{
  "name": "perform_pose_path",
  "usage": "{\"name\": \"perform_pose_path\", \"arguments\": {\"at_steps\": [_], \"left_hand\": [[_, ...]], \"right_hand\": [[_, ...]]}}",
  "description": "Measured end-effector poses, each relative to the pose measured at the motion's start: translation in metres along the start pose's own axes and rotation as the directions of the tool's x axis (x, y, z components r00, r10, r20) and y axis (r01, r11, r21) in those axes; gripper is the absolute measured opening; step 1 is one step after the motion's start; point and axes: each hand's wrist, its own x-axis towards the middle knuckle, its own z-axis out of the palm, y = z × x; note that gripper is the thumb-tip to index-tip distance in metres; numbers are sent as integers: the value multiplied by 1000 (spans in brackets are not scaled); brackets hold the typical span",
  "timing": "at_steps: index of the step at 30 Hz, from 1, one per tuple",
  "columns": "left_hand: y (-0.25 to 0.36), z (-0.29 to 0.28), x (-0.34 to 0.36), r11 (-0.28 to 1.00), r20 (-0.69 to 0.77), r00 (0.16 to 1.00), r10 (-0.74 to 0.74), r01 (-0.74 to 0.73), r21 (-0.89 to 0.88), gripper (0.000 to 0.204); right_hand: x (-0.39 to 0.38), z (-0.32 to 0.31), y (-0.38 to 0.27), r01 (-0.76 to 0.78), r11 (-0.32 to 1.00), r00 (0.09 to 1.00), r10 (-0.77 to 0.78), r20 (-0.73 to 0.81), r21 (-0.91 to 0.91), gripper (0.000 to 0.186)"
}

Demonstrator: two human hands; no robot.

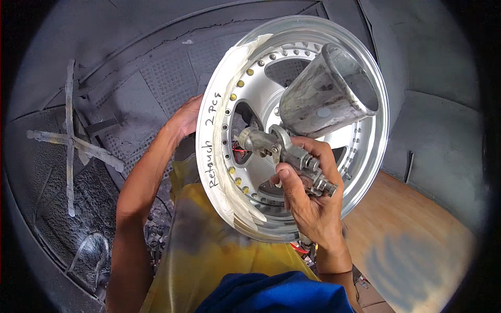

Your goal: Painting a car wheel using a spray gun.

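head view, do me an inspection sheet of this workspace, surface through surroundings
Surface: brown board, grey-stained, lower right.
Work things: wheel with white tape along its left rim; spray gun in front of it.
Clutter: grey-coated crossed bars at left; dark debris lower left of the wheel.
Hands: left hand at the wheel's left edge, fingers hidden; right hand gripping the spray gun.
Cables: red strip below the wheel, possibly a hose; cannot tell.
Surroundings: grey walls.

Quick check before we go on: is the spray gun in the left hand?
No, the right hand grips the spray gun, while the left hand is at the wheel's left edge.
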Motion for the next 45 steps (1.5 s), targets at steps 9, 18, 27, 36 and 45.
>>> {"name": "perform_pose_path", "arguments": {"at_steps": [9, 18, 27, 36, 45], "left_hand": [[6, 18, -22, 997, 108, 994, 30, -22, -79, 41], [2, 10, -13, 991, 191, 981, 31, -5, -134, 43], [0, 7, -10, 990, 215, 976, 44, -13, -143, 41], [-2, 2, -1, 998, 148, 988, 37, -28, -60, 39], [0, 11, -7, 997, 175, 982, 67, -60, -44, 40]], "right_hand": [[0, -4, -6, -33, 999, 999, 33, -5, -18, 38], [-1, -9, -9, -47, 999, 996, 48, -70, 13, 38], [-4, -11, -2, -62, 998, 998, 61, -32, -32, 36], [-9, -13, 3, -48, 999, 999, 48, 3, -14, 34], [-3, -15, -3, -21, 999, 999, 19, -44, -36, 36]]}}
